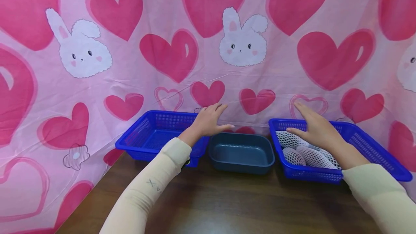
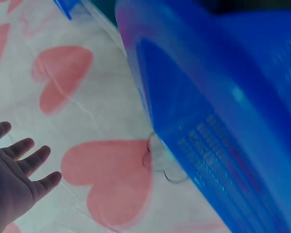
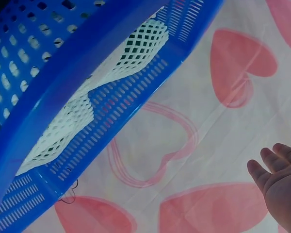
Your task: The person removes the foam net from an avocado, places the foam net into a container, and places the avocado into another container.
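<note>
My left hand (image 1: 209, 121) hovers above the gap between the left blue basket (image 1: 156, 133) and the dark teal tub (image 1: 240, 170). Its fingers are extended with nothing in them, as the left wrist view also shows of the hand (image 2: 19, 170). Over the right blue basket (image 1: 308, 172) hangs my right hand (image 1: 316, 127), fingers straight, holding nothing. Inside that basket lie several things in white foam netting (image 1: 312, 156); the netting hides most of what it wraps. In the right wrist view the hand (image 3: 281, 179) is apart from the basket wall and the netting (image 3: 140, 46).
All three containers stand side by side on a brown wooden table (image 1: 227, 201), near its back edge. Right behind them hangs a pink cloth (image 1: 208, 71) with hearts and rabbits. The left basket shows a bare blue floor, and the tub between the baskets is lower than both.
</note>
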Tool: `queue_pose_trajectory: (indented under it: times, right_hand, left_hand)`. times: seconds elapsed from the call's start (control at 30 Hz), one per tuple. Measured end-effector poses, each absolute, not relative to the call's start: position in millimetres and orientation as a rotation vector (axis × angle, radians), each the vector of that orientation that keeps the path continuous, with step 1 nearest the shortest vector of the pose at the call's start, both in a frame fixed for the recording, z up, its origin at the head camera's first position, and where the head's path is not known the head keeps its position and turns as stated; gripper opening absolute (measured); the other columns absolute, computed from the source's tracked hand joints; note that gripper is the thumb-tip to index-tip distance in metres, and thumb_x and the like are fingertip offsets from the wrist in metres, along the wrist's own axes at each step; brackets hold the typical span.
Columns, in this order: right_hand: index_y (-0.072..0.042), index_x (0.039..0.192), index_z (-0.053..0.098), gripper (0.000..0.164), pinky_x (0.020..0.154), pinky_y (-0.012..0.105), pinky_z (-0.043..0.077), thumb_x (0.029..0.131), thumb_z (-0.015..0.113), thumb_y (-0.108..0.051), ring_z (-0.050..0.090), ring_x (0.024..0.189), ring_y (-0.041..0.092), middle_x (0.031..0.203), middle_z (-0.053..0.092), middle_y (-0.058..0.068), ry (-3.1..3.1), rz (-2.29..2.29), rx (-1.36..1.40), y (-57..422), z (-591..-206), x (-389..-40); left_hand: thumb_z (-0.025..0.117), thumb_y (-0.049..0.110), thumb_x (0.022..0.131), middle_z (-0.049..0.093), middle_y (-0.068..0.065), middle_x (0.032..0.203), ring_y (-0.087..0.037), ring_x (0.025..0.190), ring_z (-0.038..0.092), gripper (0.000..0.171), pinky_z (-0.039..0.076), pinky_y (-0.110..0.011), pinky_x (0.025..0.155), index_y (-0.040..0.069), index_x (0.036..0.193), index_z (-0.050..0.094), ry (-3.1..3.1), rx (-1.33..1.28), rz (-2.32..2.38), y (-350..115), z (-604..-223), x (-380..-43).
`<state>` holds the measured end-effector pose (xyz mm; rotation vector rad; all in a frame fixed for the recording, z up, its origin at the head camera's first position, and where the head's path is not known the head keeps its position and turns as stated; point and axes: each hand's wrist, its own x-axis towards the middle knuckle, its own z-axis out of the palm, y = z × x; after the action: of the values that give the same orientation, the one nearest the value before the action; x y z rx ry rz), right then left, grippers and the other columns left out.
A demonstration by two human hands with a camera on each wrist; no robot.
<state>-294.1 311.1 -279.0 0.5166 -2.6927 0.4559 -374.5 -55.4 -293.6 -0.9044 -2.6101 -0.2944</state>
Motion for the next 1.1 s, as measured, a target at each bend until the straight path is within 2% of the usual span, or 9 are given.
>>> queue_pose_trajectory:
  times: [0.27,0.73,0.97,1.1]
  right_hand:
    - [-0.013,0.156,0.015,0.099,0.095,0.073,0.027,0.084,0.073,-0.047,0.026,0.134,0.052,0.152,0.026,0.028,-2.708,0.503,0.444,320.8,-282.2,-287.5]
    - [-0.002,0.152,0.025,0.089,0.091,0.074,0.029,0.087,0.071,-0.041,0.031,0.126,0.058,0.142,0.034,0.037,-2.694,0.527,0.36,339.0,-298.4,-282.1]
    - [0.001,0.15,0.026,0.087,0.088,0.075,0.029,0.088,0.07,-0.042,0.033,0.122,0.06,0.139,0.035,0.039,-2.696,0.535,0.335,354.3,-308.3,-280.9]
    - [0.003,0.149,0.027,0.088,0.087,0.076,0.028,0.089,0.068,-0.046,0.032,0.121,0.061,0.138,0.035,0.039,-2.718,0.539,0.291,365.0,-313.5,-281.6]
  left_hand:
    - [0.059,0.064,0.085,0.044,-0.005,0.147,-0.023,0.131,0.044,0.081,0.038,-0.048,0.104,0.019,0.149,0.038,-2.613,-0.944,-0.545,-33.9,-308.8,-354.7]
    - [0.061,0.061,0.085,0.043,0.005,0.148,-0.016,0.133,0.042,0.076,0.042,-0.045,0.1,0.026,0.149,0.038,-2.643,-0.933,-1.005,5.0,-338.0,-321.3]
    - [0.067,0.047,0.088,0.056,0.001,0.134,-0.014,0.115,0.056,0.064,0.05,-0.031,0.09,0.015,0.141,0.049,-2.541,-0.928,-1.314,26.3,-352.9,-310.3]
    - [0.069,0.041,0.089,0.061,0.003,0.124,-0.012,0.108,0.059,0.055,0.051,-0.026,0.084,0.014,0.135,0.054,-2.505,-0.871,-1.554,39.6,-361.6,-305.1]
